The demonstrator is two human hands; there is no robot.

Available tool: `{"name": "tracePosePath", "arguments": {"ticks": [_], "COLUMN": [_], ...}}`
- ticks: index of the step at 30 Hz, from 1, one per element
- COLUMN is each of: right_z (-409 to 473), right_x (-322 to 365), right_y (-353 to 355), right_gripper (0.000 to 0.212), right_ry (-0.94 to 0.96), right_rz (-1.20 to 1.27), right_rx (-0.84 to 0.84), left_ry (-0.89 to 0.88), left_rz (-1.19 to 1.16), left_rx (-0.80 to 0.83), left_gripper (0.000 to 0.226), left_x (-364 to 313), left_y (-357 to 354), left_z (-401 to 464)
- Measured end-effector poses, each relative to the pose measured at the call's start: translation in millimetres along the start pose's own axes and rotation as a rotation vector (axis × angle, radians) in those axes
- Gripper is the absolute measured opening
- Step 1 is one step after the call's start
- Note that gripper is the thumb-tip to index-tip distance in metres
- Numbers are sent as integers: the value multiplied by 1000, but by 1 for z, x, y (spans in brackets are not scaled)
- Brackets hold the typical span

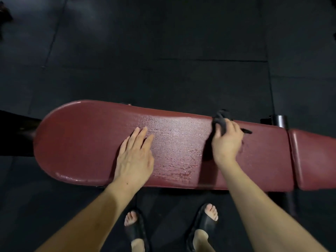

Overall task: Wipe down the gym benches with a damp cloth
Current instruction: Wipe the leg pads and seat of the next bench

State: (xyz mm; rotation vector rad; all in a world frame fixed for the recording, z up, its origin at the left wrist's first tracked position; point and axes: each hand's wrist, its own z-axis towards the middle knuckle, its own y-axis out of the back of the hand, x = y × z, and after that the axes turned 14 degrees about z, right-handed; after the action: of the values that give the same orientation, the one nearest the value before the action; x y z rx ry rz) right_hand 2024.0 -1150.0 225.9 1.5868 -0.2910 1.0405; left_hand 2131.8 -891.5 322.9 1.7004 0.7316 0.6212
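Head view is looking straight down on a dark red bench (87, 142) that is lying crosswise in front of the person, with black rubber floor (163, 42) all around it. The right hand (227, 142) is gripping a dark cloth (221, 118), fingers curled round the bunched fabric, and is pressing it onto the pad near the far edge, right of the middle. Bunching it that way is probably giving a firm wad to push with.

The left hand (135, 157) is lying flat on the pad, fingers straight and holding nothing; it looks to be bracing the body while the other arm is reaching across. Between the two hands the vinyl is glistening in streaks, so that stretch seems wetted already, while the rounded left end is looking duller. To the right a seam is splitting off a second pad (316, 160), which appears dry. Two feet in black slides (205, 226) are standing just below the bench.
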Motion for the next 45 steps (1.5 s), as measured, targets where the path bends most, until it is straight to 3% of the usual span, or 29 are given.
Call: {"name": "tracePosePath", "arguments": {"ticks": [5, 9, 11, 14, 18, 20, 22, 26, 30, 33, 36, 42, 45], "right_z": [-32, -6, 21, 52, 44, 25, -4, -56, -17, -8, -25, -125, -130], "right_x": [115, 61, -3, -90, -94, -53, 2, 54, -34, -96, -87, 52, 39], "right_y": [-63, -28, 12, 64, 61, 35, 5, -17, 39, 86, 73, -3, 5], "right_gripper": [25, 27, 24, 32, 35, 26, 21, 35, 25, 25, 30, 32, 35], "right_ry": [423, 544, 466, 177, -41, 18, 165, 390, 389, 131, -136, 177, 334], "right_rz": [140, 164, 66, 10, 9, 56, 113, 181, 118, 45, 48, 170, 197], "right_rx": [288, 344, 299, 130, -31, -31, 87, 366, 297, 112, -47, 153, 232], "left_ry": [15, 15, -15, -46, -41, -45, -52, -11, -47, -62, -103, -97, -129], "left_rz": [54, 71, 76, 74, 77, 80, 102, 138, 148, 135, 140, 165, 191], "left_rx": [8, 13, 18, 14, -23, -38, -37, -1, 19, 61, 91, 58, 75], "left_gripper": [52, 51, 51, 51, 52, 52, 50, 50, 50, 50, 51, 49, 49], "left_x": [-12, -30, -44, -59, -69, -70, -69, -68, -75, -76, -73, -46, -36], "left_y": [-5, -8, -10, -16, -17, -16, -16, -15, -15, -16, -17, -9, -9], "left_z": [-11, -6, 0, 8, 11, 9, 7, 3, -5, -7, -10, -21, -36]}}
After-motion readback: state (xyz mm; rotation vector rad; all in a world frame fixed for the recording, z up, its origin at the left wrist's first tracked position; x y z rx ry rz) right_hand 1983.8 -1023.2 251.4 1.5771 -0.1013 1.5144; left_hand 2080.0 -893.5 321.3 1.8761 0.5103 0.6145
